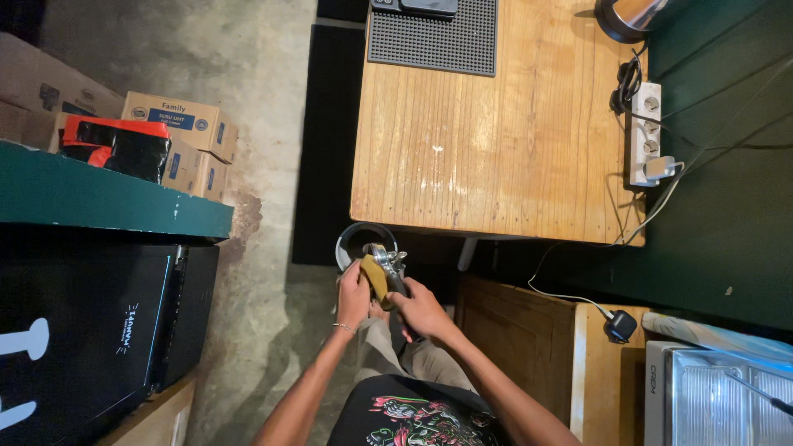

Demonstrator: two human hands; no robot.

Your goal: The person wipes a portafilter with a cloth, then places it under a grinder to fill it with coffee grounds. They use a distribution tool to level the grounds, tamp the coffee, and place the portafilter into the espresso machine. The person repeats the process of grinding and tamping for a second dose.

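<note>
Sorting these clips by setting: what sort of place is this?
Probably the back of a café or bar: a rubber bar mat on a wooden counter, stacked cardboard cartons, and a metal portafilter being wiped.

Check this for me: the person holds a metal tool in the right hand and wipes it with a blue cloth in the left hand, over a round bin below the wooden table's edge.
One thing is off: the cloth is mustard yellow, not blue, as the head view shows. The rest stands: the right hand grips the metal tool, the left hand presses the cloth on it, above the round bin below the wooden table.
</note>
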